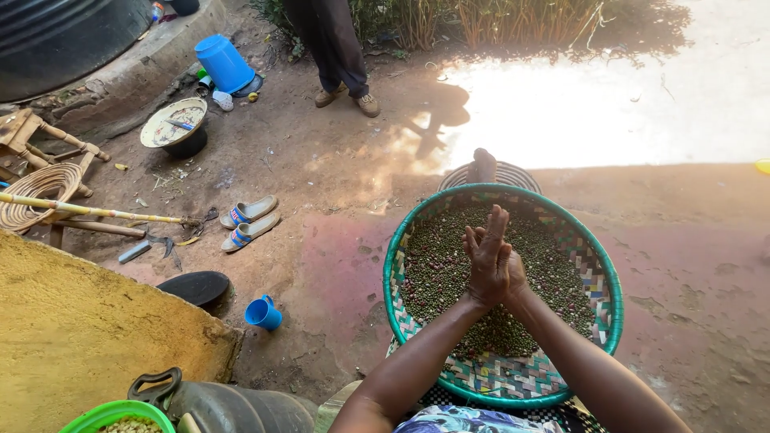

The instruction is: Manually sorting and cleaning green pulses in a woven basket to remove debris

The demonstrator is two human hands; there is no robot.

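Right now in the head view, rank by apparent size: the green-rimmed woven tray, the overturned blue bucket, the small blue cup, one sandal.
1. Green-rimmed woven tray, by far.
2. Overturned blue bucket.
3. Sandal and small blue cup: too close to rank; the cup lies nearer the camera, the bucket farther.

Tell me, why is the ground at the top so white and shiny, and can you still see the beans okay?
In the head view, strong sun washes out the bare ground at upper right, so its detail is lost; the woven basket and its beans lie in even shade and look sharp; the left hand and right hand, pressed together, are clear too.
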